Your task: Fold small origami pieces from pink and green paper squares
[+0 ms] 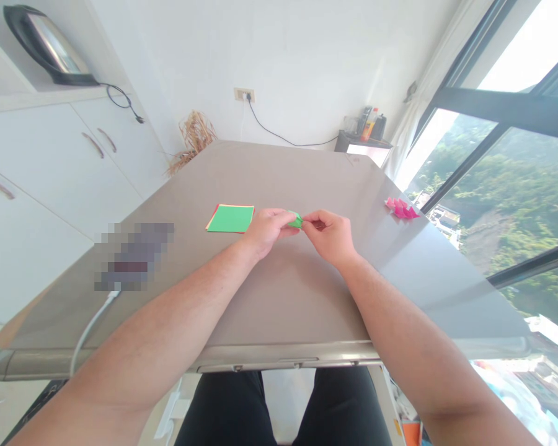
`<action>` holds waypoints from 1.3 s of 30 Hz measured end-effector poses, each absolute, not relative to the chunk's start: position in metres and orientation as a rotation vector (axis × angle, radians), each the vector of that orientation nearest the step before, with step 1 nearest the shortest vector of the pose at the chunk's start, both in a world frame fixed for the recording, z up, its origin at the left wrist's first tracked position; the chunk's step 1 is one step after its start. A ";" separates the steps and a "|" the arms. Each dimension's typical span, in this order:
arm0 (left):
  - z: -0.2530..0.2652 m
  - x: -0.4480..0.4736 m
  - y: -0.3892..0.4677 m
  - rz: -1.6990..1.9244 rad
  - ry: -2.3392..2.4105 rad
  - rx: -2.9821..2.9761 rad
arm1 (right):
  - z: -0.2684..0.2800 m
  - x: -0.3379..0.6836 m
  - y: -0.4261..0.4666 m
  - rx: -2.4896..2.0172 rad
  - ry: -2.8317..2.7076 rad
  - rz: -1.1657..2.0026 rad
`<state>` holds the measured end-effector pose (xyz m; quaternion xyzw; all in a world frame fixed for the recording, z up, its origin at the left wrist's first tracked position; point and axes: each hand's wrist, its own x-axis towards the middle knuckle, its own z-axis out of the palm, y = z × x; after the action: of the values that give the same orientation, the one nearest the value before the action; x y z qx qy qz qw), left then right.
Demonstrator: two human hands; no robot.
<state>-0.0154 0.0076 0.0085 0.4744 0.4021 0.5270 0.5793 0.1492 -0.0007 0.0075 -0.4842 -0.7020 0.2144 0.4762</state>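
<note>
My left hand (270, 230) pinches a small folded piece of green paper (296, 220) between thumb and fingers, above the middle of the table. My right hand (329, 233) is closed too, its thumb and forefinger gripping the right tip of that same paper. Part of the folded paper is hidden behind my fingers. Just left of my left hand lies a stack of square coloured paper (230, 218), green on top, with red and pale yellow edges showing beneath. Several pink folded paper pieces (402, 209) sit together near the table's right edge.
The grey-brown table (288, 167) spans the view. At its left lies a blurred-out device (137, 257) with a white cable (90, 325) running over the front edge. Dried stalks (195, 136) stand behind the left corner. A window (516, 161) borders the right side.
</note>
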 end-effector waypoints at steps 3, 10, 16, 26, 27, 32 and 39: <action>0.009 -0.016 0.007 1.217 0.930 1.114 | 0.007 0.150 0.000 -1.201 -1.735 0.423; 0.009 -0.020 0.006 1.229 0.885 1.176 | 0.011 0.150 -0.003 -1.214 -1.640 0.563; 0.012 -0.017 0.003 1.298 0.867 1.234 | 0.016 0.148 -0.008 -1.240 -1.621 0.605; 0.009 -0.014 0.002 1.361 0.933 1.320 | 0.013 0.150 -0.004 -1.273 -1.650 0.478; 0.010 -0.014 0.002 1.358 0.937 1.327 | 0.013 0.150 -0.004 -1.275 -1.650 0.472; 0.010 -0.015 0.002 1.351 0.955 1.365 | 0.015 0.149 -0.005 -1.299 -1.636 0.466; 0.008 -0.020 0.004 1.273 1.189 1.633 | 0.014 0.153 -0.003 -1.269 -1.733 0.442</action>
<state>-0.0204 0.0037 0.0083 0.6358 0.4629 0.4959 0.3682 0.1529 -0.0029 0.0135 -0.5148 -0.7030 0.1793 0.4568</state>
